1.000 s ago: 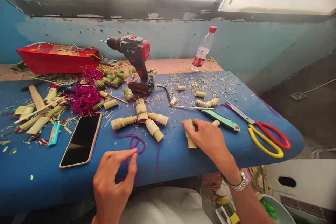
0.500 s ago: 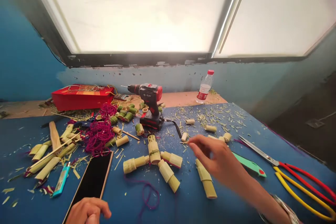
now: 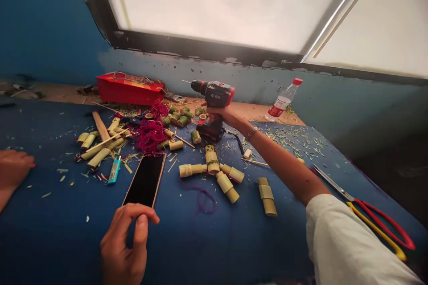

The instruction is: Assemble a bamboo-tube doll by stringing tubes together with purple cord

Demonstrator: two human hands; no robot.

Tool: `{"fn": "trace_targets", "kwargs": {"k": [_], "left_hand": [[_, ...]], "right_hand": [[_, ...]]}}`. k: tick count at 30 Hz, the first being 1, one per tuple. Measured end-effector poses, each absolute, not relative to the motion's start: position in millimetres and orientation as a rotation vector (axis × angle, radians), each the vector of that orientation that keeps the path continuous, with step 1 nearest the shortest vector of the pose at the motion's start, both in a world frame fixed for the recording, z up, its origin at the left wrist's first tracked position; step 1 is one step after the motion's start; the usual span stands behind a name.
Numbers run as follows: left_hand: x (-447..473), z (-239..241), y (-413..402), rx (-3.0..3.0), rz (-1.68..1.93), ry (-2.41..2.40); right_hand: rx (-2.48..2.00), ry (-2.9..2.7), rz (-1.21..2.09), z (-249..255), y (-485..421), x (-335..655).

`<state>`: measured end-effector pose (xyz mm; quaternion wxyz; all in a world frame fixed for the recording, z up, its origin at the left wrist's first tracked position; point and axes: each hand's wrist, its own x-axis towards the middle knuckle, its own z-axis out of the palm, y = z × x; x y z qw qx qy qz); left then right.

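Observation:
My right hand (image 3: pixel 220 115) is wrapped round the handle of a black and red cordless drill (image 3: pixel 214 93), which stands on its battery base, bit pointing left. My left hand (image 3: pixel 129 240) is at the near end of a dark-screened phone (image 3: pixel 144 180); its fingers are loosely bent and apart, holding nothing. Between the hands lies a bamboo figure (image 3: pixel 212 160) made of jointed pieces, with a purple thread (image 3: pixel 203 198) beside it. A separate jointed bamboo piece (image 3: pixel 266 196) lies to its right. A thin stick (image 3: pixel 254 162) rests below my right forearm.
Purple yarn (image 3: pixel 152 136), bamboo pieces (image 3: pixel 100 156) and a blue lighter (image 3: pixel 114 170) lie at left. A red box (image 3: pixel 130 91) and a water bottle (image 3: pixel 283 101) stand at the back. Scissors (image 3: pixel 354 200) lie at right. Another person's hand (image 3: pixel 15 169) rests at the left edge.
My right hand has gone from the small bamboo pieces to the drill's handle. My view has shifted, and another person's hand now shows at left.

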<state>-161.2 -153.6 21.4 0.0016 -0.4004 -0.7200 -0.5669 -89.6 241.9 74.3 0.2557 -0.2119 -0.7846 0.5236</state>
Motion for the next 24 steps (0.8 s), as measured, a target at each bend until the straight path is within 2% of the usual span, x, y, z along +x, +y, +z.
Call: {"fn": "trace_targets", "kwargs": {"k": [6, 10, 12, 16, 24], "left_hand": [[-185, 50, -134, -1.706, -1.458, -2.182], [-208, 85, -69, -2.046, -1.210, -2.065], [-212, 95, -23, -2.252, -0.977, -1.990], [-209, 95, 51, -2.817, -0.427, -1.678], [-221, 77, 76, -3.110, -0.136, -1.314]], "right_hand": [[-0.549, -1.907, 1.388, 88, 226, -76], [-0.516, -1.796, 1.309, 128, 210, -27], [-0.514, -1.774, 1.279, 150, 196, 2], [-0.508, -1.679, 1.198, 176, 160, 53], [-0.602, -1.512, 1.190, 189, 114, 121]]}}
